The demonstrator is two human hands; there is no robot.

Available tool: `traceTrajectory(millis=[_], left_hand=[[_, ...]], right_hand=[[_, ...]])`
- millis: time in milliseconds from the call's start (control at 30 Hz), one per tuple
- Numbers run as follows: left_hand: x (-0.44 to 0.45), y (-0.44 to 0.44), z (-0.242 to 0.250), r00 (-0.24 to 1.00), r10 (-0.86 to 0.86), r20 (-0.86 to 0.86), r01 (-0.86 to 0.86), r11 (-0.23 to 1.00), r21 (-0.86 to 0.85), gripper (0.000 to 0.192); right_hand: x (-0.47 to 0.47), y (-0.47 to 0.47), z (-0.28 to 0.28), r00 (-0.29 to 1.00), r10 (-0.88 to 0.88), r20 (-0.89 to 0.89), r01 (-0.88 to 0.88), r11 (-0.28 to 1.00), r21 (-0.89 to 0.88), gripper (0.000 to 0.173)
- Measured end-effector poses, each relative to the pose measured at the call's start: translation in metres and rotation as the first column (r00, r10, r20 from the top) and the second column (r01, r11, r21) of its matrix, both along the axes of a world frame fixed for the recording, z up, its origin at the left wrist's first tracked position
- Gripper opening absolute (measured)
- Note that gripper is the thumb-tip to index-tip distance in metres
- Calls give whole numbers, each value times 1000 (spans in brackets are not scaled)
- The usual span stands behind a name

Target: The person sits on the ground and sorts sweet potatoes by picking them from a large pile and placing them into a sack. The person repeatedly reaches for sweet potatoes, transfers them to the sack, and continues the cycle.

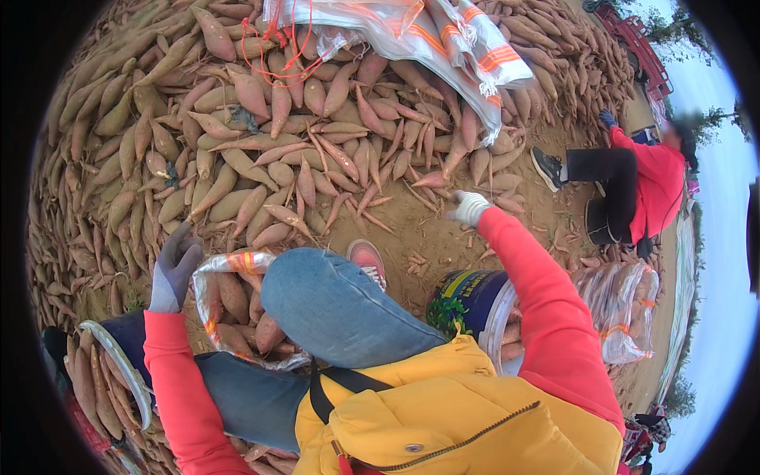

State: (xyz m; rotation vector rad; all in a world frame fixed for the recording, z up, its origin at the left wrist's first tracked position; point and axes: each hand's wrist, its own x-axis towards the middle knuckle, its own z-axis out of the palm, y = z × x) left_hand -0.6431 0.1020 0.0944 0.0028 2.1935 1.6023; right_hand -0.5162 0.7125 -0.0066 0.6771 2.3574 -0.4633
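My left hand [175, 264], in a grey-purple glove, reaches over the pile of sweet potatoes. Its forefinger meets the thin tip of a long sweet potato [217, 187], and nothing shows in the palm. In a white striped glove, my right hand [469, 208] hangs above bare soil, fingers apart and slightly blurred, with no object in it. Between my legs stands a woven plastic sack [205, 297] with its mouth spread, holding large sweet potatoes [233, 297]. Loose sweet potatoes [285, 160] lie before me, the smaller ones nearest the middle.
A printed bucket [466, 300] of sweet potatoes stands at my right, another bucket [127, 338] at my left. Flat sacks [427, 35] with red string [285, 77] lie on the pile. A filled sack [617, 309] and a seated co-worker [647, 178] are farther right.
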Motion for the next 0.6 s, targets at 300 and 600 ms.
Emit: traceTrajectory(millis=[300, 600], left_hand=[[-8, 0, -19, 982, 117, 147, -103, 990, -100, 58], [-21, 4, -28, 979, 95, 181, -67, 985, -158, 58]], right_hand=[[-94, -25, -185, 885, 453, -110, -262, 677, 688, 48], [-124, -24, -160, 919, 317, 236, -393, 800, 454, 59]])
